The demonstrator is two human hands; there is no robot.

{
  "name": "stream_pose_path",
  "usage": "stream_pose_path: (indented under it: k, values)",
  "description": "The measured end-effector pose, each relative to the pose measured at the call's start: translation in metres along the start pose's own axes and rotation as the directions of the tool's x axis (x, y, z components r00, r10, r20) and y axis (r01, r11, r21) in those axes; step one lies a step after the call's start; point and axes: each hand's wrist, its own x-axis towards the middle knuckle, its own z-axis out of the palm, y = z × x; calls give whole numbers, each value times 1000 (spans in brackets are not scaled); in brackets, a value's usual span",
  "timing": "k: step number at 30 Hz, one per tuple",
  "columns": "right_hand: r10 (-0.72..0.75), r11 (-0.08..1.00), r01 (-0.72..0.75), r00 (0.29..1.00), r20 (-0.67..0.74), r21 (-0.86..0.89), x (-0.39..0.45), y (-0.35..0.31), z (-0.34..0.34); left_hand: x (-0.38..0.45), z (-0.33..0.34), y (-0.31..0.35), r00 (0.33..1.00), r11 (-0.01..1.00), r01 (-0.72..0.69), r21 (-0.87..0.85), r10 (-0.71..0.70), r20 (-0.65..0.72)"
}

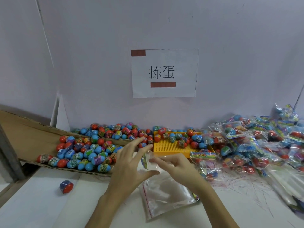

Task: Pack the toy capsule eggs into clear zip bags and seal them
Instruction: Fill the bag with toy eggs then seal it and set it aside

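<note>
Both hands meet over the white counter (41,203), just in front of the yellow perforated tray (171,147). Left hand (131,163) is spread wide, fingers straight and fanned toward the tray, its thumb reaching under a small clear zip bag (148,159) held up between the two hands. Right hand (177,163) pinches that bag at its edge with curled fingertips; blur makes it hard to tell whether anything is inside it.

Below the hands a stack of empty clear zip bags (166,195) with a red seal line lies flat on the counter. Loose toy capsule eggs (85,150), red and blue with printed bands, fill a shallow cardboard box (24,134) to the left and spill along the wall behind it. More eggs sit in the far part of the yellow tray. One egg (66,186) lies alone on the counter, well apart from the box, at the left.

To the right, a heap of filled bags (250,142) with colourful header cards covers the counter. A paper sign (164,73) with two printed characters is fixed on the wall above the tray.
</note>
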Motion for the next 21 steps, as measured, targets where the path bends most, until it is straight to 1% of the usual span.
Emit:
stream_pose_path:
  k: [2,3,6,9,11,13,14,16,19,21]
  values:
    - [-99,991,97,995,-9,-88,2,2,11,0,3,2,991,991,-125,45,122,59]
    - [-132,983,130,991,-6,-133,3,3,15,-1,5,3,986,988,-147,39,144,82]
    - [-204,953,204,979,24,-222,5,5,19,-4,9,1,986,990,-143,16,141,85]
    - [-256,945,256,966,24,-205,5,6,15,-3,6,-2,991,994,-103,-19,105,89]
    - [-249,961,243,968,-36,-133,5,5,12,-2,2,-2,994,998,-40,-58,45,104]
    - [-206,979,202,966,-156,-41,4,4,6,-2,0,0,994,996,46,-72,-38,106]
    - [-183,982,189,959,-217,9,4,3,2,-2,0,0,990,988,110,-107,-100,96]
    - [-151,981,182,936,-317,72,3,4,-7,-2,1,-1,967,941,253,-224,-246,62]
    - [-119,988,148,895,-430,34,5,9,-14,-3,6,-5,915,856,390,-339,-401,39]
    - [-92,995,68,869,-486,-68,12,14,-14,-4,10,-6,889,817,435,-379,-455,38]
